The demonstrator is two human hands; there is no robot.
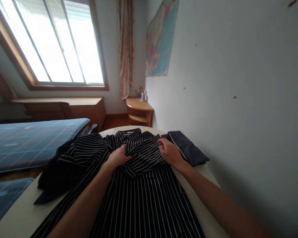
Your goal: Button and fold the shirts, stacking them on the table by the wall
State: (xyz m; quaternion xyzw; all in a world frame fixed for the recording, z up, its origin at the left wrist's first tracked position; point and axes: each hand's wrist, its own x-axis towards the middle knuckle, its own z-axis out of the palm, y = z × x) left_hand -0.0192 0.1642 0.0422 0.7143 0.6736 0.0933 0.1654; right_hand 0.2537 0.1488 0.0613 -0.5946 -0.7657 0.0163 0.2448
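A black shirt [149, 195] with thin white stripes is spread on a pale table, its collar at the far side and its long body running toward me. The sleeve on the right [149, 153] lies folded inward across the chest. My left hand [118, 157] is on the chest below the collar, thumb and fingers closed on the striped cloth. At the folded outer edge on the right, my right hand [171, 152] pinches the fabric with curled fingers. The other sleeve [88, 148] reaches out to the left.
A dark folded garment [188, 148] lies at the table's right edge, and dark cloth [59, 178] sits under the left sleeve. Left of the table [17, 210] is a bed with a blue plaid mattress [34, 142]. A wall [238, 132] stands close on the right; a corner shelf [140, 105] is beyond.
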